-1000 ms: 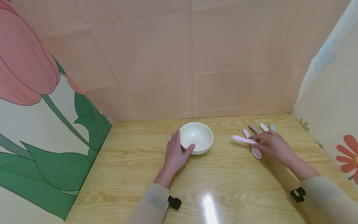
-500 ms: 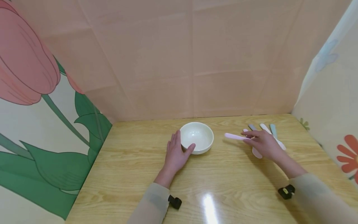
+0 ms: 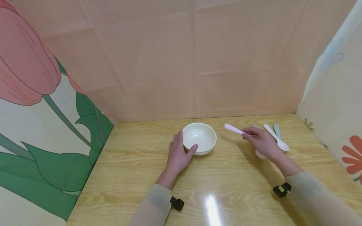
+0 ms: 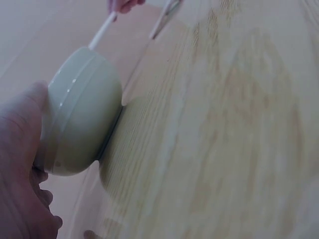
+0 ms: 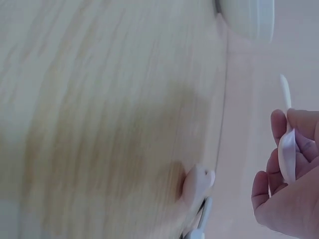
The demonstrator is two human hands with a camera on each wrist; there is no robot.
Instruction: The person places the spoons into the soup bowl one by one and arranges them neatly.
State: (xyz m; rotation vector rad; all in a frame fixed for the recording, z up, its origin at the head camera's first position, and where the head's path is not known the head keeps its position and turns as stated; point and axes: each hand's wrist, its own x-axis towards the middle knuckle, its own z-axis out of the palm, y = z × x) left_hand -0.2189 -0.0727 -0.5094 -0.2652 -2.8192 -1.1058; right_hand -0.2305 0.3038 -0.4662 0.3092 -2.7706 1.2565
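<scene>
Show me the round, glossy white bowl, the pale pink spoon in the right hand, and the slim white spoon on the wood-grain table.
Round, glossy white bowl (image 3: 200, 138): head view, bare inside.
Pale pink spoon (image 3: 233, 129): head view, handle.
Slim white spoon (image 3: 272, 133): head view, handle.

1. The pale pink spoon (image 3: 234, 129) is held up by the right hand (image 3: 261, 142), right of centre in the head view. Its slim, smooth handle slants toward the upper left, with the rounded tip near the bowl but apart from it.
2. The spoon's other end is hidden by the hand in that view; from the right wrist, at the right edge, its scoop appears to lie inside the palm.
3. The white bowl (image 3: 199, 137), round and glossy, stands upright just below and right of the frame's centre. The left hand (image 3: 180, 157) rests against its left side, thumb at the near rim.
</scene>
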